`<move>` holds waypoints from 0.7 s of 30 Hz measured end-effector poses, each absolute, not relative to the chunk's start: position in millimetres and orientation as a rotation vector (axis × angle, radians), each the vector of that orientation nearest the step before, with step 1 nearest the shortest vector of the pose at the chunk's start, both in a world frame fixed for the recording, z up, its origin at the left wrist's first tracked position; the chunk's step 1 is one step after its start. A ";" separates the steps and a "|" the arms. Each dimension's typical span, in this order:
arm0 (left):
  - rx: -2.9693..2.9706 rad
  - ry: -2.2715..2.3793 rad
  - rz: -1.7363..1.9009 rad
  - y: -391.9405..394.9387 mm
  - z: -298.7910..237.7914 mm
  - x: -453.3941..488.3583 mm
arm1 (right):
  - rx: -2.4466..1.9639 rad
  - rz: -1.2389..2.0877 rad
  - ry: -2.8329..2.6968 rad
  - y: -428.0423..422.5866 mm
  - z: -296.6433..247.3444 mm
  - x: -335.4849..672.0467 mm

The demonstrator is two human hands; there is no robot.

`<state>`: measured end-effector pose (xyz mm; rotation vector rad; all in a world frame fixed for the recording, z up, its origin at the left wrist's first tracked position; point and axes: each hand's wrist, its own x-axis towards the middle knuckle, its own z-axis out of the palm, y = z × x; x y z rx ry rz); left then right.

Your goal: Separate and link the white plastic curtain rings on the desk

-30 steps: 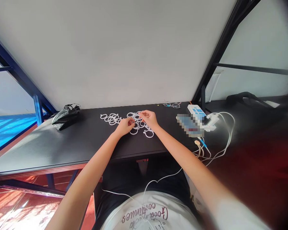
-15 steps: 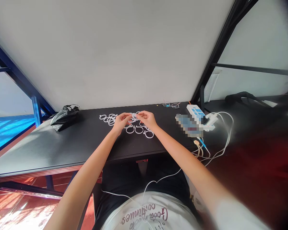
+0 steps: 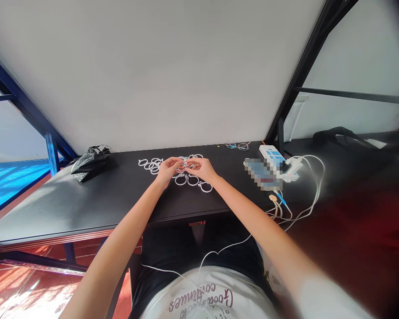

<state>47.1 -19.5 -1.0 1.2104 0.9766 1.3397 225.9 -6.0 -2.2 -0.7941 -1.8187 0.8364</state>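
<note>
Over the black table (image 3: 126, 204) my left hand (image 3: 167, 171) and my right hand (image 3: 202, 169) meet, fingertips almost touching. Both are closed in a pinch on a white plastic ring (image 3: 185, 163), which the fingers partly cover. Several more white rings (image 3: 148, 166) lie overlapping just left of my left hand. In front of and below my hands lie other loose rings (image 3: 193, 180), each with a small tab or eyelet on its edge. Another ring (image 3: 197, 156) shows behind my right fingers. How the pinched ring's ends sit is too small to tell.
A black plastic bag (image 3: 91, 163) sits at the left. Glasses (image 3: 237, 145) rest near the wall. To the right are a blurred-out phone (image 3: 262, 173), a white power strip (image 3: 273, 156) and looped white cables (image 3: 314, 195). Black metal posts (image 3: 299, 75) frame the table.
My right hand has shifted slightly left and down, with its fingers nearer to the left fingertips. My left hand stays almost in place.
</note>
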 end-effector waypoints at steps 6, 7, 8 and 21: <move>1.265 1.025 1.321 -21.5 0.1 48.3 | -0.794 0.845 -1.839 -3.7 -4.0 226.6; 1.288 1.041 1.318 -22.2 0.7 49.4 | -0.796 0.852 -1.839 -3.8 -4.0 226.7; 1.322 1.061 1.321 -22.8 1.3 50.7 | -0.799 0.860 -1.838 -3.8 -3.9 226.8; 1.871 1.371 1.214 -32.2 2.7 54.7 | -0.734 1.180 -1.678 -4.9 1.4 225.0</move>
